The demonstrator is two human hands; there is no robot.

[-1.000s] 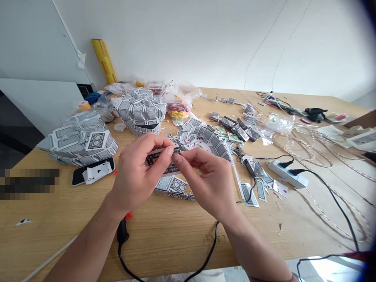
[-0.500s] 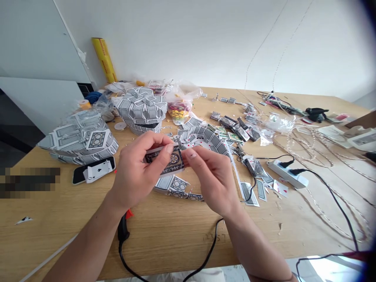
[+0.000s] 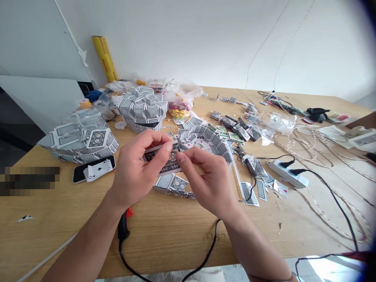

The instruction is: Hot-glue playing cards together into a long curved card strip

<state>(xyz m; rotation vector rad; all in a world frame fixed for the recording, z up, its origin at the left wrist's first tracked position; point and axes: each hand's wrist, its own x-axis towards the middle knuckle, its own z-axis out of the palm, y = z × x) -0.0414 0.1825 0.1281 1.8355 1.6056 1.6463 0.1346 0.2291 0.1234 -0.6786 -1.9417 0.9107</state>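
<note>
A dark patterned playing card (image 3: 169, 169) is held in the air between both hands. My left hand (image 3: 138, 168) grips its left part, thumb on the patterned face. The thumb and fingers of my right hand (image 3: 205, 178) pinch the card's right end. Below the card lies a small curved piece made of cards (image 3: 173, 185) on the wooden table (image 3: 164, 235). Just behind my right hand stands an open ring-shaped wall of folded cards (image 3: 210, 138), with loose red-pipped cards inside.
Two lidded card-built boxes (image 3: 142, 107) (image 3: 79, 137) stand at the back left. A phone (image 3: 78, 172) with cards on it lies left. A black-handled tool (image 3: 123, 227) trails a cable in front. A power strip (image 3: 288, 174) and coiled wires lie right.
My right thumb and fingers have shifted slightly left along the card, covering more of its right end. My left hand has barely moved and keeps its grip.
</note>
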